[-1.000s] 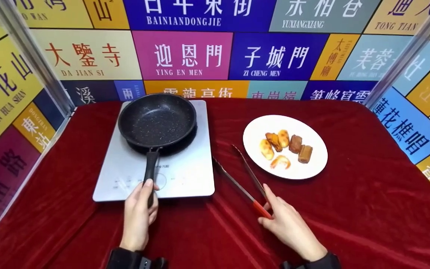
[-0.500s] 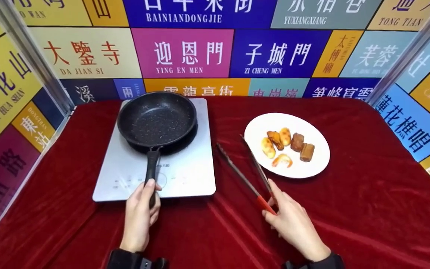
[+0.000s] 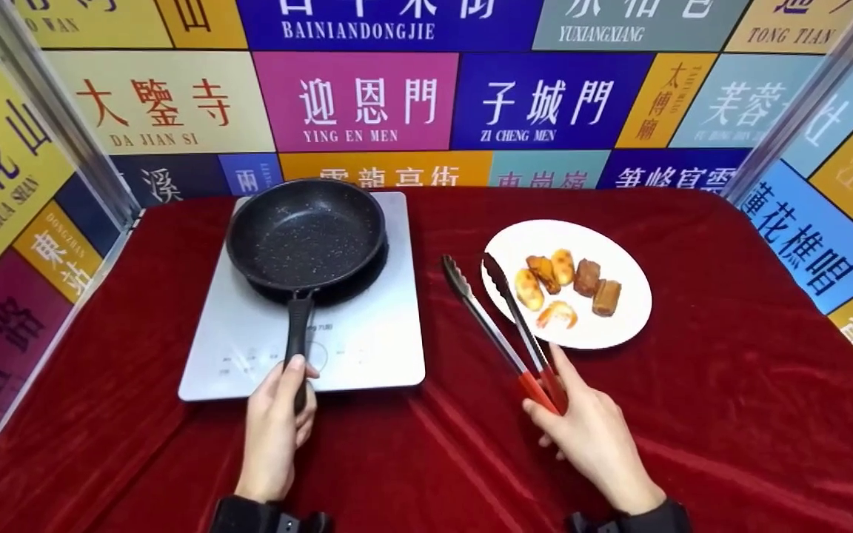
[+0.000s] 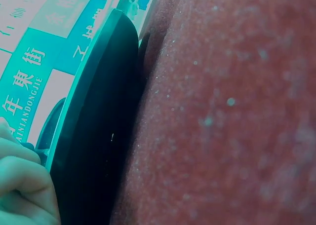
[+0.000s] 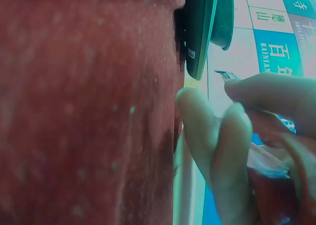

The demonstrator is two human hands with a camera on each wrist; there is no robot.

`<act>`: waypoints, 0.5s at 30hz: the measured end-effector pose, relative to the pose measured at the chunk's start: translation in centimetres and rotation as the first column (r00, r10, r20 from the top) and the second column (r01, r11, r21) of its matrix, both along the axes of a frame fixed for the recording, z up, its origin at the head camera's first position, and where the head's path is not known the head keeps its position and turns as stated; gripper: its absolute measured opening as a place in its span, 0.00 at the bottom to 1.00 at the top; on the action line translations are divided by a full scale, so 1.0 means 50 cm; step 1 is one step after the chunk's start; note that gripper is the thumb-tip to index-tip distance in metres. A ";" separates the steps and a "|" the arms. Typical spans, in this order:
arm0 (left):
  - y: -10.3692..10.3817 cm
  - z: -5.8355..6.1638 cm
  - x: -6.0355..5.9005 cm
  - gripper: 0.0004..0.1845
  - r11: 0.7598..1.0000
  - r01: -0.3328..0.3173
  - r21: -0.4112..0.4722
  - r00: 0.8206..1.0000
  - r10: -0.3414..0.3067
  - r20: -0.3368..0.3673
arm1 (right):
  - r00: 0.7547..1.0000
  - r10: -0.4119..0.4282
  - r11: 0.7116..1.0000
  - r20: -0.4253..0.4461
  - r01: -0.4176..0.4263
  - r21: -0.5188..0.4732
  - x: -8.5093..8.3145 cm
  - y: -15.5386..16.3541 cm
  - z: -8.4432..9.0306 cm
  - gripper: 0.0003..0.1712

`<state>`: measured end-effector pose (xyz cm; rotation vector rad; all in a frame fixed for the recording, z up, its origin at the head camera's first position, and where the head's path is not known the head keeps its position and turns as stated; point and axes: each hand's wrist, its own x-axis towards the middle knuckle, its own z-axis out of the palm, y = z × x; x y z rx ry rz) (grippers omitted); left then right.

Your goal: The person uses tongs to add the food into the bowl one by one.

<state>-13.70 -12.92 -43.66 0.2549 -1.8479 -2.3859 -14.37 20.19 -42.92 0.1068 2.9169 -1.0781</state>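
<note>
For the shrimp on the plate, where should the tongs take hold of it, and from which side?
Probably across the middle of its curved body, coming from the near-left. The shrimp lies at the near edge of the food on the plate, clear of the other pieces behind it, and the tongs in the right hand already point in from that side, tips apart.

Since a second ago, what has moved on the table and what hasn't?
The right hand has taken up the tongs by their red grip and swung the tips toward the white plate; one tip now reaches over its near rim. The left hand still holds the frying pan handle; the pan stays on the cooktop, food unmoved.
</note>
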 end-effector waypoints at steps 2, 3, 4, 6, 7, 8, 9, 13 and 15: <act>-0.001 0.000 0.001 0.26 1.000 -0.001 0.001 1.000 0.001 0.001 | 1.000 0.005 0.999 -0.028 -0.004 0.042 0.000 0.004 0.000 0.45; -0.001 0.000 0.001 0.26 1.000 -0.001 0.001 1.000 0.001 0.000 | 0.999 0.009 0.998 -0.049 -0.006 0.065 -0.001 0.006 -0.001 0.44; -0.001 -0.001 0.001 0.26 1.000 -0.002 0.001 1.000 0.002 0.000 | 0.997 0.014 0.996 -0.070 -0.008 0.086 -0.001 0.009 -0.001 0.43; -0.002 -0.002 0.001 0.26 1.000 -0.002 0.000 1.000 0.002 0.000 | 0.994 0.029 0.992 -0.109 -0.015 0.123 -0.001 0.015 -0.002 0.41; -0.002 -0.002 0.000 0.26 1.000 -0.003 -0.001 1.000 0.003 0.001 | 0.991 0.034 0.991 -0.126 -0.017 0.135 -0.002 0.017 -0.003 0.40; -0.002 -0.003 0.000 0.26 1.000 -0.003 -0.002 1.000 0.003 0.001 | 0.989 0.037 0.989 -0.142 -0.016 0.146 -0.003 0.020 -0.004 0.40; -0.002 -0.004 0.000 0.26 1.000 -0.003 -0.003 1.000 0.003 0.002 | 0.987 0.039 0.988 -0.154 -0.016 0.152 -0.003 0.023 -0.004 0.39; -0.004 -0.004 -0.001 0.26 1.000 -0.003 -0.012 1.000 0.003 0.001 | 0.980 0.035 0.985 -0.198 0.000 0.171 -0.005 0.034 -0.004 0.39; -0.004 -0.004 0.000 0.26 1.000 -0.007 -0.014 1.000 0.007 0.001 | 0.977 0.036 0.984 -0.211 0.003 0.179 -0.004 0.038 -0.004 0.39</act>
